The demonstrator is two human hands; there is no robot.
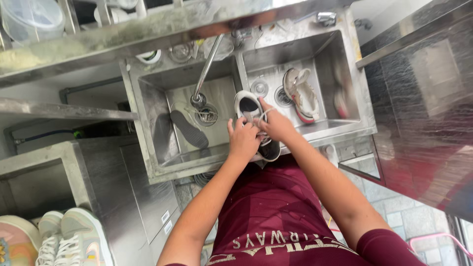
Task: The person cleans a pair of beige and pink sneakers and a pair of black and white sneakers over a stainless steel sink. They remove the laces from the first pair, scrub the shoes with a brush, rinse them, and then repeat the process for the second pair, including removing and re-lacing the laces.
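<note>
stainless steel filled the view: a double sink [148, 106] set under a long metal shelf [123, 37]. over the divider between the basins, the left hand [243, 139] and right hand [277, 125] were both closed on a white sneaker [250, 109], fingers pinching its laces. another sneaker [301, 95] lay in the right basin near the drain. a dark insole [188, 129] rested in the left basin beside the faucet [206, 69]. more pale shoes [74, 239] sat lower left.
</note>
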